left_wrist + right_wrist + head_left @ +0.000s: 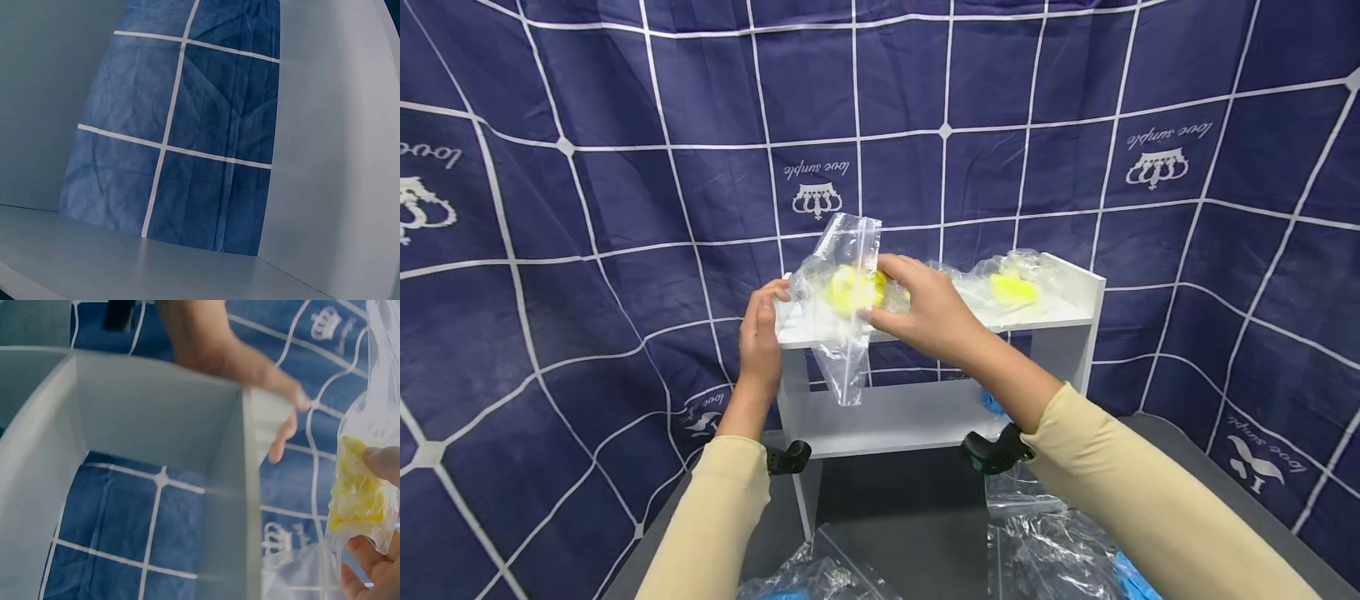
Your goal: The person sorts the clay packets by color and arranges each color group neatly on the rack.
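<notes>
In the head view my right hand [928,304] pinches a clear zip bag [850,367] with a soft-looking yellow item inside, above the left end of a white shelf unit's top. The right wrist view shows the yellow item [357,494] through the plastic, with a thumb on one side and fingertips under it. My left hand [762,342] holds the upper left side of the white shelf unit [895,417], its fingers bent over the edge. Only the shelf's inside and the cloth behind appear in the left wrist view.
Another clear bag with a yellow item [1013,289] lies on the right of the top shelf. A blue item [992,402] is on the lower shelf. Clear bags [1052,550] with blue contents lie on the dark surface in front. A blue checked curtain [902,100] hangs behind.
</notes>
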{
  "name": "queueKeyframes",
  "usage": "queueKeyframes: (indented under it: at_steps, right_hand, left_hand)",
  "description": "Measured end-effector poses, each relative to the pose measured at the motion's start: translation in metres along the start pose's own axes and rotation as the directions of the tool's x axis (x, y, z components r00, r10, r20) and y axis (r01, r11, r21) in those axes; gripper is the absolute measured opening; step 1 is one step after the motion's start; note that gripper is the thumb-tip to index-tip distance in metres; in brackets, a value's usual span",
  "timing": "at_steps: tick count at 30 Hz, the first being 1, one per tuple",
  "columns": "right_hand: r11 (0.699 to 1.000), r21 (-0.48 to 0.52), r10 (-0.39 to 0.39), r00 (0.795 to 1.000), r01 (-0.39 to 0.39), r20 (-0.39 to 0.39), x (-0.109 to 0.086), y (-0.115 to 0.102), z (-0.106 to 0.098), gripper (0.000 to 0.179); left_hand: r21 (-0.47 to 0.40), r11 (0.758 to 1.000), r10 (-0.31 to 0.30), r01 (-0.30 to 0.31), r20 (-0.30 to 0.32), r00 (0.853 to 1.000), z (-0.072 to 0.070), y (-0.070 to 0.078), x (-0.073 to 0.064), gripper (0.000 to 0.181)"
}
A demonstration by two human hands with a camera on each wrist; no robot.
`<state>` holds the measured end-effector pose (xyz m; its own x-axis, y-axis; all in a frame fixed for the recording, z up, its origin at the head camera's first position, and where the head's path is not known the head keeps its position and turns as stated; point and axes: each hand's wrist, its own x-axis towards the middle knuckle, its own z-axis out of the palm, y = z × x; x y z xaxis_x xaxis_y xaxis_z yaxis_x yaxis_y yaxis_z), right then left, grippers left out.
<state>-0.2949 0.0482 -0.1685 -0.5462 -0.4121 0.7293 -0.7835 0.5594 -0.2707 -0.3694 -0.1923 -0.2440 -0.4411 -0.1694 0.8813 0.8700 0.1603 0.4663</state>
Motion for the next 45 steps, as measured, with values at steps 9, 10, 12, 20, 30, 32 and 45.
queueKeyframes:
  at_steps: [9, 10, 12, 20, 30, 32, 45]
  right_hand:
    - [0.986, -0.143, 0.106, 0.988, -0.090, 0.108, 0.031, 0.017, 0.033, 0.055]
    - [0.981, -0.165, 0.123, 0.986, -0.103, 0.115, 0.032, 0.018, 0.035, 0.056]
    - [0.970, -0.202, 0.163, 0.979, -0.136, 0.123, 0.033, 0.020, 0.040, 0.056]
    - [0.939, -0.305, 0.200, 0.973, -0.157, 0.113, 0.027, 0.025, 0.048, 0.061]
    - [0.940, -0.338, -0.084, 0.992, 0.048, -0.093, -0.005, 0.024, 0.035, 0.047]
    - [0.947, -0.313, -0.116, 0.987, 0.077, -0.109, -0.016, 0.024, 0.031, 0.043]
    - [0.980, -0.148, -0.146, 0.984, 0.130, -0.104, -0.092, 0.028, 0.007, 0.032]
  left_hand:
    - [0.063, 0.998, 0.002, -0.004, 0.028, 1.000, -0.004, 0.011, 0.000, 0.035]
    - [0.057, 0.998, 0.000, -0.002, 0.031, 1.000, -0.003, 0.015, 0.000, 0.035]
    - [0.043, 0.999, -0.004, 0.003, 0.037, 0.999, -0.001, 0.020, -0.001, 0.036]
    - [0.020, 1.000, -0.018, 0.017, 0.022, 1.000, -0.001, 0.003, -0.003, 0.035]
    - [-0.037, 0.999, -0.003, 0.003, 0.020, 1.000, 0.000, -0.001, -0.001, 0.023]
    - [-0.040, 0.999, -0.012, 0.013, 0.023, 1.000, 0.000, 0.000, -0.001, 0.025]
    - [-0.035, 0.999, -0.015, 0.016, 0.021, 1.000, -0.002, -0.001, 0.001, 0.024]
